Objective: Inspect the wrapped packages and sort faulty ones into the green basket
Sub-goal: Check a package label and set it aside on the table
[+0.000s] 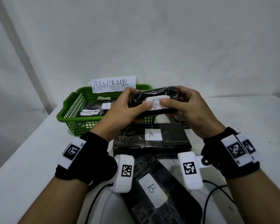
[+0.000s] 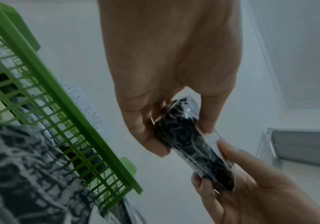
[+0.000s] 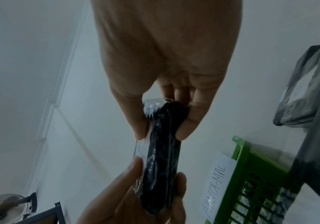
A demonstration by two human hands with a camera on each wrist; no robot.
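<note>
Hands at work: left hand [image 1: 121, 109] and right hand [image 1: 189, 109] both grip a wrapped package [image 1: 153, 101] labelled B above the green basket [image 1: 71, 109].

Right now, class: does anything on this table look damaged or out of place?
Nothing clearly does. The held package, labelled B, shows only crinkled wrap; no tear is visible. Both hands grip its ends. The green basket already holds A-labelled packages.

A plain sorting or quality-check station is suggested by the white table [image 1: 31, 159] set against bare white walls, the green basket [image 1: 68, 109] marked with a handwritten "ABNORMAL" sign [image 1: 113, 84], and black wrapped packages [image 1: 152, 139] lettered A or B.
</note>
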